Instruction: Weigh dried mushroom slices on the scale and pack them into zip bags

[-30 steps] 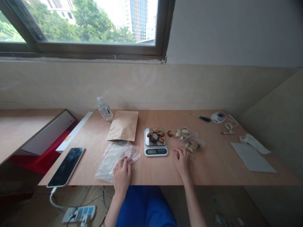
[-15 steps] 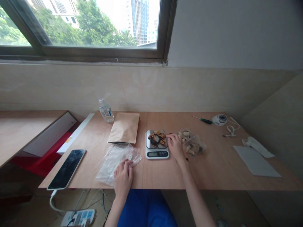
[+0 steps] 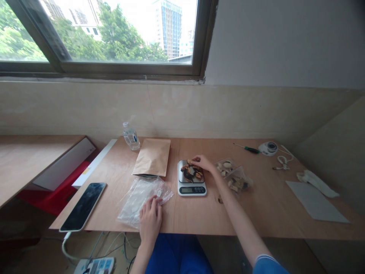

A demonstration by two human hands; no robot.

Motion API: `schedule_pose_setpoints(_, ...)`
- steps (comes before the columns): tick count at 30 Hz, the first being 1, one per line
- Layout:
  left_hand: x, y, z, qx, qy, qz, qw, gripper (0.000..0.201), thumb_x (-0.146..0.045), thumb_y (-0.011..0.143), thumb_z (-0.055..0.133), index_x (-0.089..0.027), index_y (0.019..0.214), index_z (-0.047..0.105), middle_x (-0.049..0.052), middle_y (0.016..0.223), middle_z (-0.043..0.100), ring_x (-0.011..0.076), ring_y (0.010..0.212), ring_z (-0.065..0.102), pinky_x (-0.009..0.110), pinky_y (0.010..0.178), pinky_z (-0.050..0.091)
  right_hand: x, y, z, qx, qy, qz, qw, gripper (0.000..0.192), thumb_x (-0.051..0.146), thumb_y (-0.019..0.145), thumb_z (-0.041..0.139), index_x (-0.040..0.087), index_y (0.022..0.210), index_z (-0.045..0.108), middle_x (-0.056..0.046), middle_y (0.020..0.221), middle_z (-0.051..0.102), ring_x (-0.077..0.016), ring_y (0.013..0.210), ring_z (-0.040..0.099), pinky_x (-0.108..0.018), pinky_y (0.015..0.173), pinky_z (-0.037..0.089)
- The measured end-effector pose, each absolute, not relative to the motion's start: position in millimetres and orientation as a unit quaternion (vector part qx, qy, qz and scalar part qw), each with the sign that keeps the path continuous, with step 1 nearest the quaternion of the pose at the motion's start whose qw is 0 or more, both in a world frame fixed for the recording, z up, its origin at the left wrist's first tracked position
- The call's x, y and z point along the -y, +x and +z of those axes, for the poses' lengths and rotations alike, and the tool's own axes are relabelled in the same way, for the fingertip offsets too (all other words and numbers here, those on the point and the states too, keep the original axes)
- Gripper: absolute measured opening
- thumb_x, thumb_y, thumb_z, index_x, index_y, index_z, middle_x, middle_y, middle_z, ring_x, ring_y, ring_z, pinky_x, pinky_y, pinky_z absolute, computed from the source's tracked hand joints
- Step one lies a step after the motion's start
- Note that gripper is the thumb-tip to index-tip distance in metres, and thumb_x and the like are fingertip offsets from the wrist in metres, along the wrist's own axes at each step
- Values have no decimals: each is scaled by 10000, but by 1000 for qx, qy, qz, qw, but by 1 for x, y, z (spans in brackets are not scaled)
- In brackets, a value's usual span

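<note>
A small digital kitchen scale (image 3: 191, 188) stands mid-table with dark and tan dried pieces (image 3: 190, 173) piled on its pan. My right hand (image 3: 202, 163) reaches over the pan's far edge, fingertips on a piece at the top of the pile. My left hand (image 3: 150, 217) rests flat on a stack of clear plastic bags (image 3: 137, 197) near the table's front edge. To the right of the scale lie two clear bags of dried pieces (image 3: 234, 176). One loose piece (image 3: 219, 199) lies on the table below them.
A brown paper pouch (image 3: 153, 156) and a small water bottle (image 3: 130, 136) sit behind the clear bags. A phone (image 3: 84, 205) lies at the left edge. At the right: a screwdriver (image 3: 246, 148), a round white device (image 3: 268, 148) with cable, grey sheet (image 3: 316, 201).
My right hand moved from the table's front by the bags of pieces up and left onto the scale's pan. My left hand stayed on the clear bags. The camera shifted slightly.
</note>
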State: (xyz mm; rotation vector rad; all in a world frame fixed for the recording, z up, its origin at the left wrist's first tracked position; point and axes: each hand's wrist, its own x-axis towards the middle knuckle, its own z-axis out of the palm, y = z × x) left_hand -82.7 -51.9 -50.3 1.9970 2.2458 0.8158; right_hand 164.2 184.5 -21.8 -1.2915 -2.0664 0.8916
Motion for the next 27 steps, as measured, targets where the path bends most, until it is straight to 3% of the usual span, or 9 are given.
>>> schedule_pose_setpoints(4, 52, -82, -50, -722, 642, 260, 10, 243, -217, 881, 380, -230, 998, 593, 65, 1141, 564, 216, 1030, 525, 365, 839, 392, -179, 167, -27, 754, -477, 338, 299, 241, 384, 792, 586, 176, 893, 656, -71, 920, 694, -174, 802, 649, -269, 713, 501)
schedule_pose_setpoints(10, 52, -82, -49, -723, 642, 256, 9, 238, -220, 884, 379, -229, 993, 589, 62, 1124, 572, 217, 1021, 531, 362, 825, 397, -171, 183, -33, 744, -503, 295, 326, 332, 376, 714, 671, 197, 990, 624, -82, 1062, 619, -215, 1007, 556, -360, 897, 423)
schedule_pose_setpoints(14, 52, -82, -49, -722, 643, 256, 7, 239, -216, 885, 376, -227, 997, 587, 68, 1124, 571, 220, 1019, 530, 364, 826, 394, -164, 196, -35, 743, -517, 286, 315, 311, 352, 686, 684, 203, 955, 633, -58, 1022, 618, -198, 963, 558, -336, 864, 433)
schedule_pose_setpoints(20, 52, -82, -48, -723, 643, 254, 1, 237, -213, 879, 385, -229, 990, 594, 61, 1125, 571, 217, 1013, 534, 359, 825, 399, -153, 213, -33, 733, -525, 290, 322, 170, 166, 747, 547, 172, 886, 644, -50, 868, 663, -148, 739, 600, -277, 709, 476)
schedule_pose_setpoints(24, 52, -82, -48, -722, 645, 251, 1, 241, -206, 878, 385, -227, 998, 593, 64, 1130, 569, 216, 1013, 533, 360, 828, 393, -143, 223, -29, 731, -539, 259, 330, 174, 164, 773, 493, 166, 820, 660, -66, 856, 652, -176, 794, 591, -315, 756, 462)
schedule_pose_setpoints(27, 52, -82, -47, -721, 647, 248, 3, 244, -210, 883, 377, -224, 1007, 587, 70, 1135, 567, 218, 1018, 527, 365, 831, 386, -138, 223, -23, 740, -532, 231, 339, 253, 157, 816, 433, 179, 925, 660, -72, 963, 635, -181, 909, 568, -333, 845, 431)
